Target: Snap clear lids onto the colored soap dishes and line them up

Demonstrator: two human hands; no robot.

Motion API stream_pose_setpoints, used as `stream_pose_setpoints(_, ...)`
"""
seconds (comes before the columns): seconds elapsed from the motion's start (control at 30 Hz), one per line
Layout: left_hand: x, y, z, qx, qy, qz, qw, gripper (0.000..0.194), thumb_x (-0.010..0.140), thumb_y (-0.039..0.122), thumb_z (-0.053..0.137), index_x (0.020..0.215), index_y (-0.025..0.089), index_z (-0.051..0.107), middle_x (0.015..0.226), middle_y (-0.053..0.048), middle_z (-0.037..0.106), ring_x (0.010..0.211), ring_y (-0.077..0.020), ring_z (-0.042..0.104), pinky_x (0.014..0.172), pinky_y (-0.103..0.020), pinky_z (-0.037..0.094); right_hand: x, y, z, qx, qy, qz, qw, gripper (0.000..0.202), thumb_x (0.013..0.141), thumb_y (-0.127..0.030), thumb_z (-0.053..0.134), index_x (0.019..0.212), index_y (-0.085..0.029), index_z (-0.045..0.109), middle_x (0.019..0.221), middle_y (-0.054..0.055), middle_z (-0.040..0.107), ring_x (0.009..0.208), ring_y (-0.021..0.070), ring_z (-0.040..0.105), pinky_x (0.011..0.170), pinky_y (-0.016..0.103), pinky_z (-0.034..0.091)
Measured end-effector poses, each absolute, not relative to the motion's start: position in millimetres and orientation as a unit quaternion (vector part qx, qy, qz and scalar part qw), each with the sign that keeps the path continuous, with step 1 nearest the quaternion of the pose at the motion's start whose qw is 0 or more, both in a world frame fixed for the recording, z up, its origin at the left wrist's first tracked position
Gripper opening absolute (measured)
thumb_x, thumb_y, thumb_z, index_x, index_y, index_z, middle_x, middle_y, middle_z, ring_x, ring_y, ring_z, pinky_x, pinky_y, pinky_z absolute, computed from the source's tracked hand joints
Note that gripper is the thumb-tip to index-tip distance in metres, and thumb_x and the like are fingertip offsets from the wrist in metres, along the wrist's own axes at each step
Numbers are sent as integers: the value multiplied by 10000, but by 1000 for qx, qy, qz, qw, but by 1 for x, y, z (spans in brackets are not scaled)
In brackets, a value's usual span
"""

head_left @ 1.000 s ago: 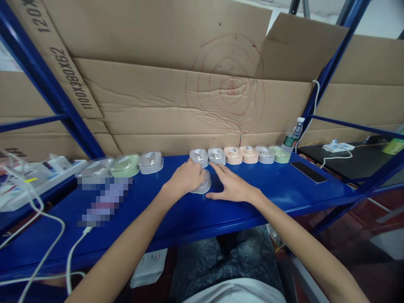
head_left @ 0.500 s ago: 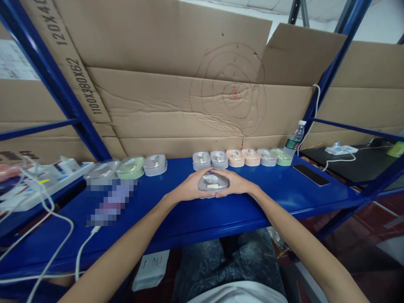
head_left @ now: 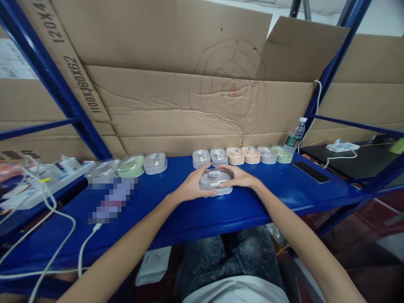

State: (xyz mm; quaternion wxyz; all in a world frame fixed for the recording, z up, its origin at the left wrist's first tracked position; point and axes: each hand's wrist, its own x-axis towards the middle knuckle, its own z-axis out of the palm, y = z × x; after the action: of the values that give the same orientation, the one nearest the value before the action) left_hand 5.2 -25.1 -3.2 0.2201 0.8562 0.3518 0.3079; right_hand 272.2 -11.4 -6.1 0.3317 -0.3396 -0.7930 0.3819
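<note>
A grey box with a clear lid (head_left: 216,179) is near the middle of the blue shelf (head_left: 195,214). My left hand (head_left: 193,185) is wrapped round its left side, thumb along the front edge. On the right side, my right hand (head_left: 239,176) grips the same box, with its thumb on the front of the lid by the pale latch. Behind the hands stands a row of similar boxes: grey ones (head_left: 201,158), peach ones (head_left: 235,155) and a green one (head_left: 282,154). To the left are another grey box (head_left: 155,163) and a green one (head_left: 131,166).
A water bottle (head_left: 295,134) and a black phone (head_left: 311,172) are on the right. At the left, a pixelated object (head_left: 115,201) has a white cable (head_left: 82,252), near a white power strip (head_left: 38,193). Cardboard (head_left: 158,101) lines the back.
The grey box now sits flatter and slightly to the right, with more of its lid showing. My right thumb has moved from its lower edge onto its front.
</note>
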Motion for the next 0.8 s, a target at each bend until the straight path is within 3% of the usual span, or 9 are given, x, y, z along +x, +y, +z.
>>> stream_pose_setpoints(0.1,5,-24,-4,856,349,306,226,1242,700,595,949,1692,251,285,1507,-155,608,1384,-399,594,1179,-553,466,287,-10,-1,-358,-771,382,362,861,712,-570,954,1450,-272,624,1461,104,683,1377,330,641,1221,582,490)
stream_pose_setpoints(0.27,-1,-18,-6,874,358,255,206,1267,715,678,914,1708,242,259,1544,-184,571,1422,-426,556,1215,-592,415,336,-13,0,-475,-762,199,393,888,737,-606,933,1480,-236,616,1518,160,634,1358,377,641,1188,627,494)
stream_pose_setpoints(0.4,-4,-15,-8,886,368,210,189,1270,718,709,891,1708,209,274,1698,-209,396,1550,-478,393,1272,-632,328,373,-19,-11,-520,-773,109,346,872,798,-638,865,1508,-213,590,1496,184,652,1345,390,653,1159,620,513)
stream_pose_setpoints(0.57,-6,-12,-11,890,365,217,165,1170,771,692,856,1696,216,322,1690,-183,425,1565,-464,373,1285,-633,313,384,-15,-22,-530,-812,21,245,816,828,-612,828,1500,-209,599,1543,189,613,1432,420,576,1184,637,469)
stream_pose_setpoints(0.8,-8,-9,-13,893,361,211,166,1219,749,698,872,1700,184,309,1721,-203,368,1592,-467,328,1304,-626,285,371,-19,-14,-539,-815,4,212,801,812,-497,815,1518,-187,597,1593,214,559,1484,480,501,1197,705,411)
